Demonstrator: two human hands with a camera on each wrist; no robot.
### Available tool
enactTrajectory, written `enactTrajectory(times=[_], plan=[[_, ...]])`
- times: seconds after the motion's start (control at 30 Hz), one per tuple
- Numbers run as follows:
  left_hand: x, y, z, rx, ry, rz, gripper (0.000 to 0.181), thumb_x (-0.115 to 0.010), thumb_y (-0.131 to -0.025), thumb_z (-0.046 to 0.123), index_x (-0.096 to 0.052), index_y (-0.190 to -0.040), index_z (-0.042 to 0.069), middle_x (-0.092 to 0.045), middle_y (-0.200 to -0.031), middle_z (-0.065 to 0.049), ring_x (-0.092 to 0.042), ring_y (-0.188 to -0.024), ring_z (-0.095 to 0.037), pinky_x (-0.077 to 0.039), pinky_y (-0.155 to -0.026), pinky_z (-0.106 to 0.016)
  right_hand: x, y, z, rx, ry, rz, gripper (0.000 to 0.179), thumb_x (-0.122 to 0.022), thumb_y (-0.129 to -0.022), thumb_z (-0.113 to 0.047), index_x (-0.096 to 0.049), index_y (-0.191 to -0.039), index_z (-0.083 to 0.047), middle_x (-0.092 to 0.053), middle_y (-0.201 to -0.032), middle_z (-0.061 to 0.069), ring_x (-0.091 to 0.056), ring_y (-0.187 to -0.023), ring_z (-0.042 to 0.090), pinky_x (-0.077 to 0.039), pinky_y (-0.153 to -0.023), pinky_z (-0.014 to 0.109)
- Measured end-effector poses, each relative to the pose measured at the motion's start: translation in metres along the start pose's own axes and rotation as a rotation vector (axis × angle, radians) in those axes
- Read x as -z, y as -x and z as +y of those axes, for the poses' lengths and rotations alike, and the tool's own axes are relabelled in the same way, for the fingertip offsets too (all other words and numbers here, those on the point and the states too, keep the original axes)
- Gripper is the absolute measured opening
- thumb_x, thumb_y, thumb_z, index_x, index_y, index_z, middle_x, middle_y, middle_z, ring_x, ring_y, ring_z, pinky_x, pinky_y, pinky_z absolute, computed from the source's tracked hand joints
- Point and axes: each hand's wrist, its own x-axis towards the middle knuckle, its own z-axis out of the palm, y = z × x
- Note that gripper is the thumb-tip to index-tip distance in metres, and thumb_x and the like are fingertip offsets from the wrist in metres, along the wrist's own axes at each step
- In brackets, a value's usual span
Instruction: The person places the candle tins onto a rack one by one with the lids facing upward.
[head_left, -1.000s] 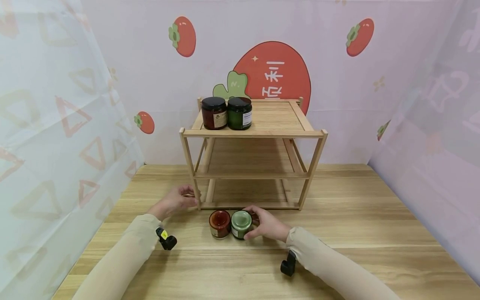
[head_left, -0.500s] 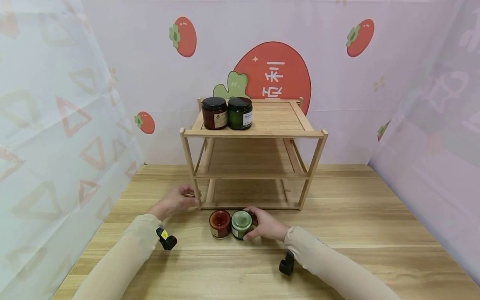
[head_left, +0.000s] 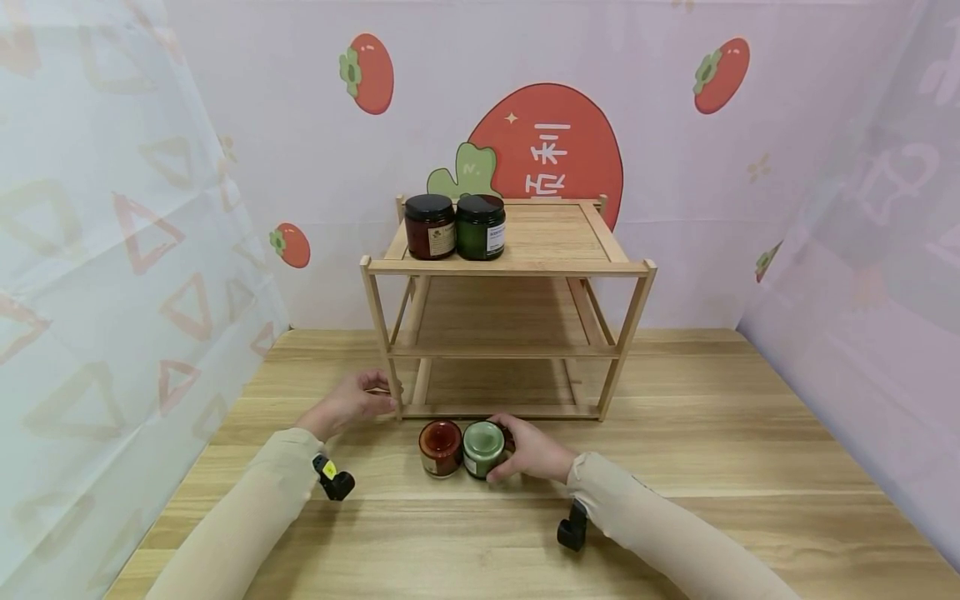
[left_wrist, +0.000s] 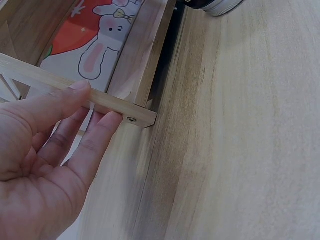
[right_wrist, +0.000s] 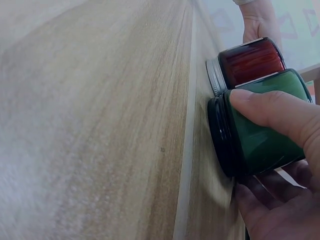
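Note:
My left hand (head_left: 351, 404) pinches the front left post of a wooden rack (head_left: 510, 267). In the left wrist view the thumb lies along one side of that post (left_wrist: 131, 111), the fingertips on the other. My right hand (head_left: 538, 451) grips a small green glass jar (head_left: 482, 442) in front of the rack. In the right wrist view this green jar (right_wrist: 272, 132) is upside down, its black lid toward the table. A red-brown glass jar (head_left: 439, 443), also upside down with a silver lid, stands directly to its left.
Two dark lidded jars, a brown one (head_left: 430, 229) and a green one (head_left: 480, 229), stand side by side at the left of the rack's top shelf. Two lower shelves lie below. Patterned cloth walls (head_left: 825, 183) enclose the wooden table (head_left: 712, 450).
The right wrist has shifted very slightly to the left while that hand stays on the green jar. The left hand, the jars and the rack keep their places.

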Motion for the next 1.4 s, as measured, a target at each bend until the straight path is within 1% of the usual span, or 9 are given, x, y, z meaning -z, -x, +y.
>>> enactTrajectory(times=[0.2, 0.33, 0.5, 0.77, 0.83, 0.93, 1.13, 1.33, 1.4], plan=[[0.0, 0.0, 0.001, 0.001, 0.006, -0.005, 0.034, -0.066, -0.086, -0.005, -0.054, -0.118, -0.007, -0.057, -0.12, -0.027, -0.065, -0.093, -0.016, -0.057, -0.082, -0.025, 0.0, -0.001, 0.001, -0.006, 0.011, 0.001, 0.074, -0.086, -0.068, -0.003, -0.047, -0.131, 0.0, -0.059, -0.121, 0.008, -0.056, -0.118, 0.027, -0.046, -0.103, 0.044], [-0.001, -0.001, 0.001, 0.004, 0.002, 0.002, 0.033, -0.066, -0.085, -0.005, -0.055, -0.116, -0.006, -0.061, -0.115, -0.021, -0.064, -0.093, -0.016, -0.057, -0.081, -0.025, 0.0, -0.003, 0.001, 0.005, 0.08, 0.021, 0.074, -0.088, -0.066, -0.007, -0.049, -0.128, 0.001, -0.061, -0.119, 0.008, -0.057, -0.114, 0.027, -0.046, -0.102, 0.045], [-0.002, -0.001, 0.001, 0.002, -0.008, -0.003, 0.031, -0.066, -0.086, -0.005, -0.055, -0.114, -0.006, -0.06, -0.117, -0.024, -0.065, -0.093, -0.016, -0.057, -0.082, -0.026, 0.0, -0.003, 0.001, 0.007, 0.131, 0.042, 0.075, -0.09, -0.065, -0.012, -0.05, -0.128, 0.0, -0.061, -0.118, 0.008, -0.057, -0.115, 0.029, -0.046, -0.102, 0.047], [0.0, 0.0, 0.0, -0.002, -0.01, -0.017, 0.033, -0.066, -0.086, -0.003, -0.054, -0.117, -0.007, -0.061, -0.114, -0.02, -0.064, -0.093, -0.016, -0.057, -0.084, -0.028, 0.008, 0.004, -0.008, 0.089, 0.167, 0.116, 0.072, -0.09, -0.064, -0.022, -0.053, -0.123, -0.006, -0.064, -0.11, 0.002, -0.059, -0.104, 0.019, -0.048, -0.095, 0.041], [0.001, 0.0, 0.0, -0.005, -0.006, -0.019, 0.034, -0.066, -0.086, -0.003, -0.053, -0.118, -0.007, -0.061, -0.114, -0.021, -0.064, -0.094, -0.016, -0.057, -0.083, -0.027, 0.011, 0.006, -0.012, 0.106, 0.151, 0.133, 0.07, -0.089, -0.065, -0.023, -0.053, -0.123, -0.006, -0.063, -0.11, 0.003, -0.059, -0.103, 0.018, -0.048, -0.093, 0.039], [0.001, -0.001, -0.001, -0.002, -0.002, -0.014, 0.033, -0.066, -0.086, -0.004, -0.054, -0.116, -0.006, -0.063, -0.11, -0.014, -0.065, -0.093, -0.016, -0.057, -0.083, -0.027, 0.017, 0.01, -0.022, 0.126, 0.094, 0.164, 0.067, -0.088, -0.067, -0.022, -0.052, -0.122, -0.007, -0.063, -0.112, 0.004, -0.059, -0.104, 0.018, -0.048, -0.093, 0.039], [0.0, -0.002, 0.0, 0.006, 0.011, -0.015, 0.032, -0.066, -0.086, -0.005, -0.054, -0.115, -0.005, -0.059, -0.117, -0.023, -0.065, -0.094, -0.017, -0.057, -0.085, -0.029, 0.031, 0.018, -0.039, 0.16, -0.013, 0.214, 0.066, -0.085, -0.072, -0.018, -0.049, -0.127, -0.008, -0.059, -0.12, 0.011, -0.058, -0.108, 0.022, -0.051, -0.091, 0.035], [0.0, 0.0, 0.001, 0.004, 0.002, -0.019, 0.031, -0.065, -0.087, -0.004, -0.054, -0.116, -0.005, -0.059, -0.117, -0.022, -0.065, -0.095, -0.018, -0.057, -0.085, -0.028, 0.042, 0.023, -0.052, 0.18, -0.055, 0.245, 0.07, -0.085, -0.073, -0.012, -0.047, -0.132, -0.009, -0.054, -0.127, 0.013, -0.056, -0.107, 0.024, -0.054, -0.084, 0.031], [0.001, 0.0, 0.001, 0.003, 0.003, -0.019, 0.031, -0.065, -0.087, -0.004, -0.054, -0.116, -0.005, -0.059, -0.117, -0.023, -0.065, -0.096, -0.019, -0.057, -0.085, -0.028, 0.046, 0.025, -0.055, 0.201, -0.052, 0.255, 0.07, -0.084, -0.073, -0.011, -0.048, -0.132, -0.008, -0.053, -0.129, 0.013, -0.055, -0.109, 0.025, -0.053, -0.089, 0.033]])
